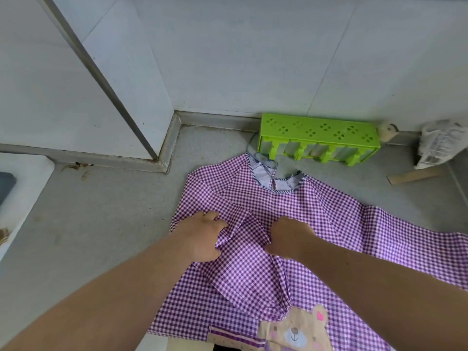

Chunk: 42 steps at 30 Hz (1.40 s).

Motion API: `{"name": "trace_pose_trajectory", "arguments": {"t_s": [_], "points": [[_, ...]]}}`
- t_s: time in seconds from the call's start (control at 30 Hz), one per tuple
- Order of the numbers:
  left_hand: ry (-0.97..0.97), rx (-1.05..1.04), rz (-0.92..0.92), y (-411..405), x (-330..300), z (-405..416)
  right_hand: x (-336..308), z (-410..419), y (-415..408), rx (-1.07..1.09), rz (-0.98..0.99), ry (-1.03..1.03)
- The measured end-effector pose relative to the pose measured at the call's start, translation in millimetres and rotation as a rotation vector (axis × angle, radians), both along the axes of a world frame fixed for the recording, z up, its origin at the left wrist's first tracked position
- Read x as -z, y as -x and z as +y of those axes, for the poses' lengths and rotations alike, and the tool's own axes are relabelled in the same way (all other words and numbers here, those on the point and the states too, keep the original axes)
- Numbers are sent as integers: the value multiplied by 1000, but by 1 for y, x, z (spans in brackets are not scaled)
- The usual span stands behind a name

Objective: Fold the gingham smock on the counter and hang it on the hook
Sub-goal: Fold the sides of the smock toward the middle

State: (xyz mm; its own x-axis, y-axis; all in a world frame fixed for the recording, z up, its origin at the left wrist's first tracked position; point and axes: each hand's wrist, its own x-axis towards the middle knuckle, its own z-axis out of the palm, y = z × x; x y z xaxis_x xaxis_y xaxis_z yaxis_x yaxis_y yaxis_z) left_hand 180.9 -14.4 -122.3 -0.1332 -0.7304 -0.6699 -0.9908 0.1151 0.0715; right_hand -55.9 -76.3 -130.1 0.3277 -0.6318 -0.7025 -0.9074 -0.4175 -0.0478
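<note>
The purple-and-white gingham smock (298, 206) lies spread on the grey counter (106, 224), collar toward the wall, a bear patch at its near hem. Its left sleeve is folded in over the chest, while the right sleeve stretches out to the right. My left hand (202, 236) grips a bunched fold of the folded-in sleeve at mid-chest. My right hand (288, 239) pinches the cloth just right of that fold. No hook is in view.
A green plastic rack (316, 138) stands against the wall just behind the collar. To the right are a small pale figurine (387, 131), a white bag (438, 145) and a flat wooden stick (415, 176). A white appliance edge (22, 183) is at the left.
</note>
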Motion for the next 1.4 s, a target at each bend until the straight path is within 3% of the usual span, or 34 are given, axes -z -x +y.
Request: {"name": "trace_pose_trajectory", "arguments": {"t_s": [0.13, 0.3, 0.57, 0.8, 0.93, 1.17, 1.3, 1.4], "points": [[-12, 17, -32, 4, -4, -8, -3, -11, 16, 159, -158, -70], [-17, 23, -55, 5, -4, -12, -13, -28, 57, 337, -214, -10], [26, -11, -114, 12, 2, -12, -12, -36, 107, 318, -5, 62], [-24, -53, -162, 15, 12, -8, -12, -35, 118, 363, 25, 153], [-39, -99, -165, 20, 11, -12, -15, -25, 118, 321, 80, 328], [-72, -141, -179, 21, 15, -16, -7, -14, 129, 529, -179, 429], [-60, -170, -167, 23, 15, -18, -12, -8, 125, 340, -265, 418], [-63, -193, -163, 24, 15, -20, -13, 5, 113, 193, -175, 252]]}}
